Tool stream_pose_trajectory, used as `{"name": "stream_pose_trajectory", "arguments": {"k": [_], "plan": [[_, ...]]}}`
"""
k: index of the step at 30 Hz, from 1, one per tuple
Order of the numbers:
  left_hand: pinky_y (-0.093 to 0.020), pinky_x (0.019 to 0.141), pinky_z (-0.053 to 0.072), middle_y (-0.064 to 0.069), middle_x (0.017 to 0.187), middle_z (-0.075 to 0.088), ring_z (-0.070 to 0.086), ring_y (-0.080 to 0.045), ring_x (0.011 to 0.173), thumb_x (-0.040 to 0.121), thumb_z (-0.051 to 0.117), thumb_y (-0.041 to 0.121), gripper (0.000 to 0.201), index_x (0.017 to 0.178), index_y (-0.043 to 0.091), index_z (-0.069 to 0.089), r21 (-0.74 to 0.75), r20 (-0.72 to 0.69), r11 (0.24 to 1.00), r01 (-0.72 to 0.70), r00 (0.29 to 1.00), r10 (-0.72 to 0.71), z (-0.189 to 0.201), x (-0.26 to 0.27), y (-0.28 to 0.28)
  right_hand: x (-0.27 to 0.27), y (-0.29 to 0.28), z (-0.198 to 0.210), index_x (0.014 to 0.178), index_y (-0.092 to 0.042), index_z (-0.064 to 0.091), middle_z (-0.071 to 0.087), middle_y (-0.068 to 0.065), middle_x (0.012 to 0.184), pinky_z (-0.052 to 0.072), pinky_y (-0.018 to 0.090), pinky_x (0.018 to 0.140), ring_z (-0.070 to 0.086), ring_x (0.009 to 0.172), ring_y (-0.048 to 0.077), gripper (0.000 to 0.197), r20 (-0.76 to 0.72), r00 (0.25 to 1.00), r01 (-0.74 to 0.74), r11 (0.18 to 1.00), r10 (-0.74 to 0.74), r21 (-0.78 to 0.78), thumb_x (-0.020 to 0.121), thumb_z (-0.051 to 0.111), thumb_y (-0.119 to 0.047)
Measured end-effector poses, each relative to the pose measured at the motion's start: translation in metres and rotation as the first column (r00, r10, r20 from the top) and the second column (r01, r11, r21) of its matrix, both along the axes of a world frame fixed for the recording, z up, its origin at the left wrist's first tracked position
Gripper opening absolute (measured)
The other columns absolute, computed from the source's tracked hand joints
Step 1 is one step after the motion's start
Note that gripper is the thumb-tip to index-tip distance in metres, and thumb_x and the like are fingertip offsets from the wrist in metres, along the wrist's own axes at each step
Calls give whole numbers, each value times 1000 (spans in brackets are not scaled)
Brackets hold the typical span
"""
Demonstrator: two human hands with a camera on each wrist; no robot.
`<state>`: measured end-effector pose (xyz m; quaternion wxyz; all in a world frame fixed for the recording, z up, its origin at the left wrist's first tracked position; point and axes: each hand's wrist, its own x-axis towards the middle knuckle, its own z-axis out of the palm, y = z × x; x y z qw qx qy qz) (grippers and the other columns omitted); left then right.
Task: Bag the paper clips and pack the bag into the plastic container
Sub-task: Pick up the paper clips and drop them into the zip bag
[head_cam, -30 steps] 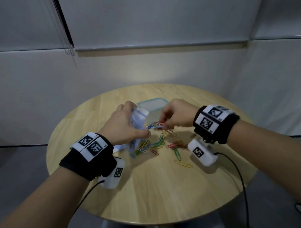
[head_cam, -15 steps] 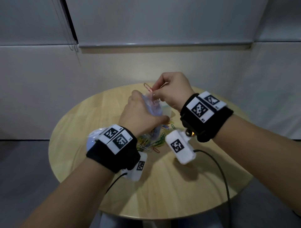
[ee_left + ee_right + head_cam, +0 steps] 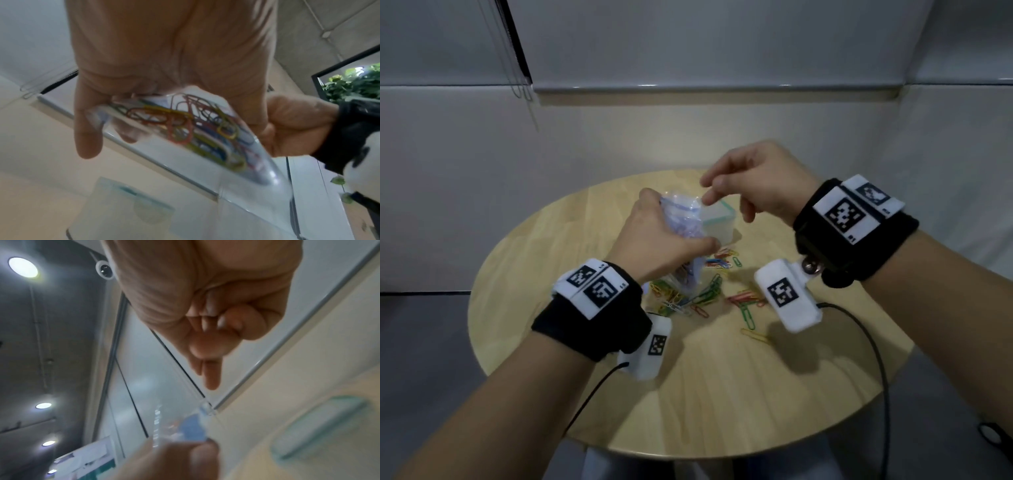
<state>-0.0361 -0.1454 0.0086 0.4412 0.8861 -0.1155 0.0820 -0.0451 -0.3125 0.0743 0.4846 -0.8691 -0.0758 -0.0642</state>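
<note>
My left hand grips a clear zip bag around its middle and holds it upright above the table. In the left wrist view the bag holds several coloured paper clips. My right hand hovers just right of the bag's mouth. Its thumb and index finger are extended, the other fingers are tucked in, and no clip shows in it. A plastic container with a teal rim stands on the table right behind the bag. Several loose paper clips lie below my hands.
The round wooden table stands against a pale wall. More clips are scattered toward the right, one yellow clip nearer me. Cables run from both wrist cameras across the front of the table.
My right hand rose from the clip pile with a red clip and brought it to the bag's mouth. Now the clip is gone from its fingers. My left hand lifted the bag higher.
</note>
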Motion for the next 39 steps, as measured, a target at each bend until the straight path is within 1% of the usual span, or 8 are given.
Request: {"name": "stream_pose_trajectory", "arguments": {"k": [3, 7, 12, 15, 18, 24, 33, 39], "plan": [[-23, 59, 42, 1, 105, 61, 61, -10, 87, 52, 87, 48, 75, 105, 19, 43, 2, -15, 1000, -13, 1000, 13, -3, 3, 11, -1, -30, -21, 89, -14, 63, 66, 8, 81, 45, 26, 43, 57, 56, 21, 15, -157, 987, -39, 944, -13, -328, 79, 73, -17], [-22, 57, 40, 1, 104, 59, 60, -7, 85, 58, 87, 46, 72, 106, 19, 41, 15, -47, 1000, -13, 999, 14, -5, 1, 14, -10, -54, -65, 103, -15, 58, 65, 7, 101, 58, 36, 66, 66, 79, 26, 50, -504, 839, -262, 658, -206, -706, 69, 79, -45], [-23, 57, 41, 1, 105, 58, 59, -6, 85, 58, 88, 43, 73, 109, 18, 42, 18, -66, 1000, 14, 998, -13, -5, -3, 9, -7, -46, -80, 109, -14, 58, 65, 9, 110, 57, 37, 74, 64, 80, 22, 31, -474, 865, -280, 627, -163, -727, 84, 66, -30], [-24, 58, 43, 0, 106, 58, 60, -8, 86, 57, 88, 44, 75, 109, 17, 42, 38, -69, 999, 18, 997, -16, -3, -3, 7, -4, -31, -80, 112, -18, 53, 62, 4, 108, 57, 38, 78, 66, 92, 23, 53, -542, 840, -388, 673, -22, -630, 71, 78, -40], [-24, 61, 45, -1, 107, 58, 60, -9, 87, 57, 88, 44, 76, 110, 17, 41, 57, -70, 998, 15, 997, -11, -3, -1, 8, -3, -17, -78, 108, -22, 48, 60, -2, 101, 53, 34, 81, 61, 92, 19, 68, -570, 821, -481, 594, 46, -645, 56, 87, -41], [-24, 64, 47, 1, 107, 58, 60, -9, 90, 55, 88, 45, 76, 109, 17, 42, 70, -66, 997, 19, 998, -14, -7, -1, 9, -2, -3, -79, 105, -10, 66, 65, 3, 95, 43, 24, 58, 55, 81, 17, 40, -443, 892, -427, 481, 87, -765, 70, 80, -24], [-27, 65, 47, -1, 109, 57, 60, -12, 92, 54, 88, 45, 77, 110, 18, 43, 93, -75, 995, 38, 997, -31, -9, 2, 10, -2, 0, -87, 89, -4, 71, 71, 10, 85, 39, 22, 49, 56, 70, 18, 22, -344, 935, -337, 503, 83, -795, 70, 73, -13], [-26, 60, 42, -1, 109, 56, 59, -12, 90, 55, 87, 47, 75, 108, 19, 41, 115, -74, 992, 43, 997, -35, -9, 2, 8, 4, -19, -59, 67, -17, 66, 63, 1, 60, 47, 16, 41, 58, 42, 5, 18, -391, 919, -256, 838, 56, -482, 72, 75, -2]]}}
